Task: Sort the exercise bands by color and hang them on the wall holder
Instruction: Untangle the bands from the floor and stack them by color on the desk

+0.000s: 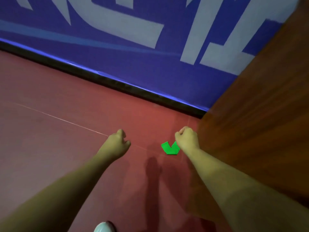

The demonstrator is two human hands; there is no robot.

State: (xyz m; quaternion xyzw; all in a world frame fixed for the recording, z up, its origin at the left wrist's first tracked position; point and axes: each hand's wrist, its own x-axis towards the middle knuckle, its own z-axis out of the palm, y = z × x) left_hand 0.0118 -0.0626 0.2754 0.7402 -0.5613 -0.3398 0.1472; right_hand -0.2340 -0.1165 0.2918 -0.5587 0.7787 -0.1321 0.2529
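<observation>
The right hand (187, 138) is reached out low over the red floor (58, 156), fingers curled into a fist with nothing visible in them. The left hand (117, 142) is held out level with it, well apart to its left, fingers also curled and holding nothing. A folded green exercise band (169, 149) lies flat on the floor just left of the right wrist, its upper corner hidden behind that hand. A brown wooden panel (259, 114) rises just right of the right hand. Beyond both hands a black baseboard (117, 82) runs under a blue wall (133, 64)
</observation>
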